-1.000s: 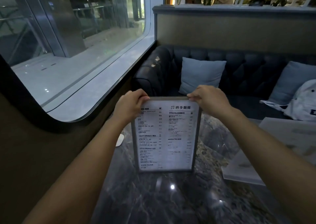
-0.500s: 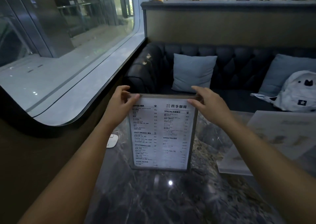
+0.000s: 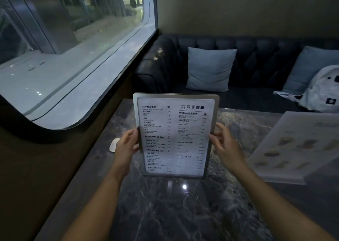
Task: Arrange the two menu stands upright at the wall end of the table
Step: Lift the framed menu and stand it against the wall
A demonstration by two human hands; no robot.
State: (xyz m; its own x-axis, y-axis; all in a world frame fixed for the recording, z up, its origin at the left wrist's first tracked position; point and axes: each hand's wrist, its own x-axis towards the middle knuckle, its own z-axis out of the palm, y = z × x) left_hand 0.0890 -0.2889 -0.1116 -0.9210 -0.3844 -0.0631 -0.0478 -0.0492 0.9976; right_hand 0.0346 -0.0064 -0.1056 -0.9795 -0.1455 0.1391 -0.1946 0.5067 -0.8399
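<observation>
My L fingers are curled on the left edge of the menu stand, about mid-height, w/ my left hand behind them. My R fingers are spread and lie along the right edge, right hand at 3 o'clock of the frame; can't tell if they clamp it or just touch. The stand is upright, printed side facing me, its bottom edge on the dark marble table, near the table's middle. At 9 o'clock of the stand, a small white object lies on the table by the wall. At 3 o'clock, well apart, the second menu lies flat. At 12, beyond the table, a dark sofa w/ a blue cushion, and at 2 a white backpack.
</observation>
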